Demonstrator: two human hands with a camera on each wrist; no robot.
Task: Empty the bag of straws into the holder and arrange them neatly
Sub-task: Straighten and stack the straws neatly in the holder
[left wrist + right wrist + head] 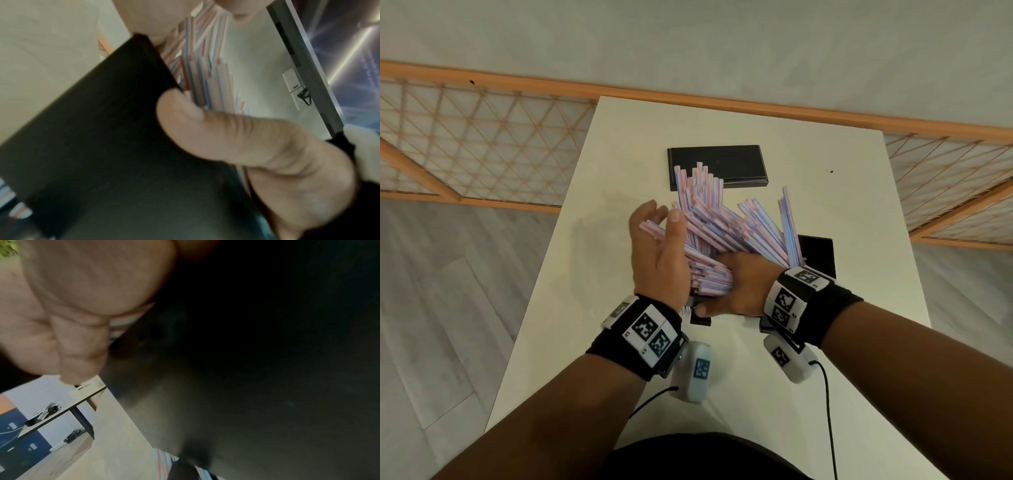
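A thick fan of pink, white and blue striped straws (pixel 726 226) stands splayed in a black holder (pixel 818 251) at the middle of the white table (pixel 842 178). My left hand (pixel 654 240) lies with straight fingers against the fan's left side, thumb on the straws. My right hand (pixel 736 284) grips the holder low down; its fingers are hidden under the straws. In the left wrist view the right thumb (pixel 185 121) presses on the holder's black wall (pixel 92 146), with straws (pixel 201 61) above. The right wrist view shows mostly the dark holder (pixel 246 353).
A flat black rectangular lid (pixel 719 166) lies on the table behind the straws. An orange wooden lattice railing (pixel 482 147) runs past the table's far edge. Cables (pixel 828 411) hang from both wrist units near the table's front edge.
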